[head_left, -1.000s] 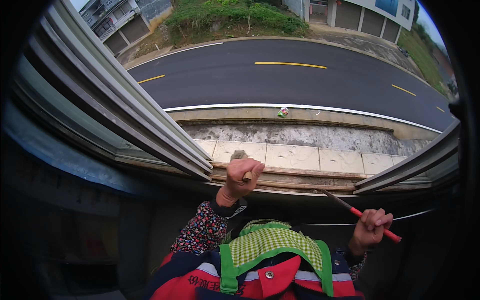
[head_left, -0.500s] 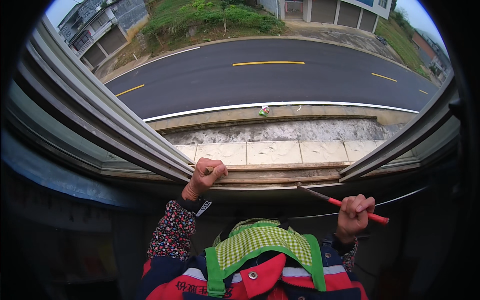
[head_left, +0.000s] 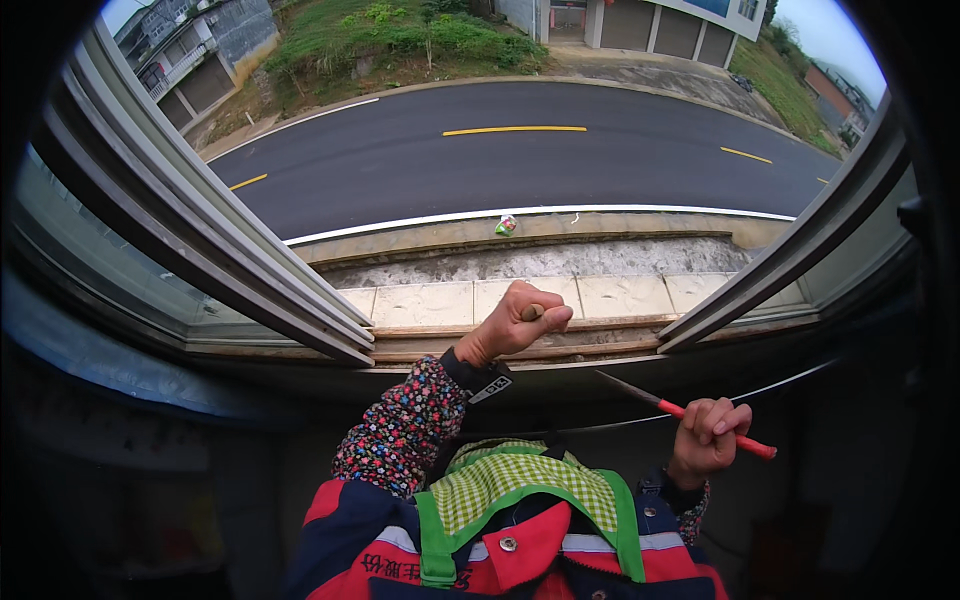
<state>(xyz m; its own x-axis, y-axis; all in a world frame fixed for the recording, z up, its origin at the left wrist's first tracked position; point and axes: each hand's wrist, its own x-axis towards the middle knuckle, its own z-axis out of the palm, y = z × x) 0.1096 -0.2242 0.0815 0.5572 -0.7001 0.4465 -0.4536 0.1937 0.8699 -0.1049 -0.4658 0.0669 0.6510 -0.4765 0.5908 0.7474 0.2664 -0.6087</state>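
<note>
My left hand (head_left: 512, 328) is closed in a fist above the window track (head_left: 610, 343). A rounded brown handle end (head_left: 532, 312), wooden in look, pokes out at the top of the fist; the rest of that thing is hidden. On the right, my right hand (head_left: 708, 440) is wrapped round the red handle of a slim tool with a narrow, dark, tapering blade (head_left: 628, 388). Its tip points up and left, close to the near edge of the sill and apart from my left hand.
Window sashes stand on the left (head_left: 215, 235) and right (head_left: 790, 255), with the opening between them. Beyond the track lie pale ledge tiles (head_left: 625, 297), a kerb with a small colourful wrapper (head_left: 506, 225), and a road (head_left: 400, 160). A green checked apron (head_left: 530, 490) covers my chest.
My left hand has moved right along the track, from beside the left sash toward the middle, still closed on the brown handle. My right hand has hardly moved; the view has shifted slightly.
</note>
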